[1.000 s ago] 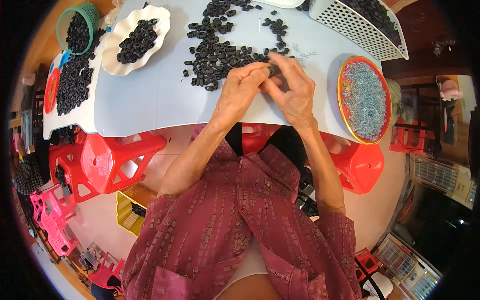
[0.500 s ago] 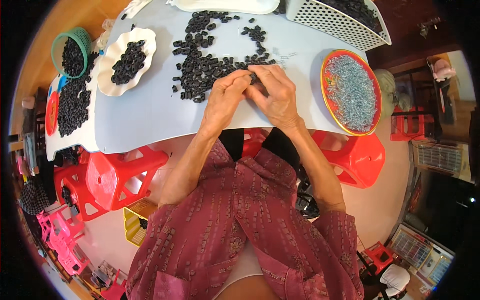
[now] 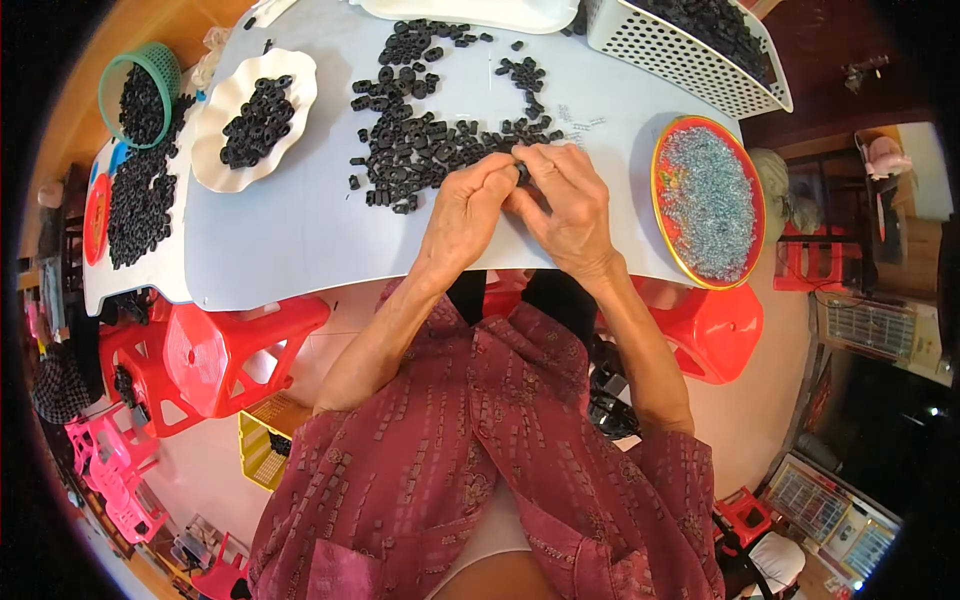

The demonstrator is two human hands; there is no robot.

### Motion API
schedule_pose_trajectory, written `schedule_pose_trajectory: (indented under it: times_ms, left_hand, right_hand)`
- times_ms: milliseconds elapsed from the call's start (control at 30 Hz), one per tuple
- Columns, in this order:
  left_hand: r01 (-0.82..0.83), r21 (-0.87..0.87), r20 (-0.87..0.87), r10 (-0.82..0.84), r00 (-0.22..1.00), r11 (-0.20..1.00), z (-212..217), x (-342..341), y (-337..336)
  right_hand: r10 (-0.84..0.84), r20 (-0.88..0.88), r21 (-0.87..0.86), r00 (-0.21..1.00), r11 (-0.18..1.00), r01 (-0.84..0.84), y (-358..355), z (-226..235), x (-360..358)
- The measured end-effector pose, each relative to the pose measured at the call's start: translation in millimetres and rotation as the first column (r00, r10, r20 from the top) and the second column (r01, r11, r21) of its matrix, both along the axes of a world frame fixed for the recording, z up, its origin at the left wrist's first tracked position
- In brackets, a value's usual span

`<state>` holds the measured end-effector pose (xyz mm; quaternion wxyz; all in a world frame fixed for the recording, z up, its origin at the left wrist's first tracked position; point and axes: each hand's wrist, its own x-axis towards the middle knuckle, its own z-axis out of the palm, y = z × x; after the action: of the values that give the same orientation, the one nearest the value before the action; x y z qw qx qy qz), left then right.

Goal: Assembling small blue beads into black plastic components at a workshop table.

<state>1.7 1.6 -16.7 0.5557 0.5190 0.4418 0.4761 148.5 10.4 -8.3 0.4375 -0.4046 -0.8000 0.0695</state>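
My left hand (image 3: 466, 217) and my right hand (image 3: 572, 212) meet above the near part of the table, fingertips pinched together. Between them shows a bit of a small black part (image 3: 522, 173); the fingers cover most of it. Just beyond lies a loose spread of small black ring-like parts (image 3: 405, 150), reaching up to my fingertips. To the right stands a round red tray with a gold rim (image 3: 690, 268), heaped with tiny clear bluish pieces (image 3: 710, 200). A white scalloped dish (image 3: 212, 160) on the left holds more black parts (image 3: 262, 122).
At the far right, a white perforated basket (image 3: 670, 65) holds black parts. A white tray (image 3: 470, 12) lies at the far edge. Left, a green basket (image 3: 108, 100) lies tipped beside more black parts (image 3: 142, 210). Red stools (image 3: 215, 350) and a yellow crate (image 3: 255, 455) are below the table.
Both hands stay pinched together at the black part, with a slight shift of the fingers. The whole view has turned a little, so the table and its contents sit slightly differently.
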Motion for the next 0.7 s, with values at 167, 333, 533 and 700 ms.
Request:
schedule_pose_trajectory:
  times_ms: [167, 333, 533, 700]
  left_hand:
    - [0.017, 0.047, -0.109, -0.012, 0.994, 0.999, 5, 4, -3]
    - [0.05, -0.043, 0.048, -0.048, 0.998, 0.998, 5, 3, -7]
    - [0.049, 0.084, -0.004, -0.049, 0.999, 0.995, 5, 5, -20]
    - [0.079, 0.075, -0.009, -0.079, 0.997, 0.994, 7, 4, -17]
  right_hand:
    - [0.023, 0.025, -0.192, 0.999, 0.981, -0.018, 1, 25, 20]
    - [-0.201, 0.007, -0.121, 0.98, 0.972, 0.2, 45, 55, 60]
    - [-0.416, 0.09, 0.1, 0.905, 0.908, 0.408, 149, 101, 123]
    - [-0.576, 0.415, 0.561, 0.704, 0.771, 0.3, 176, 88, 161]
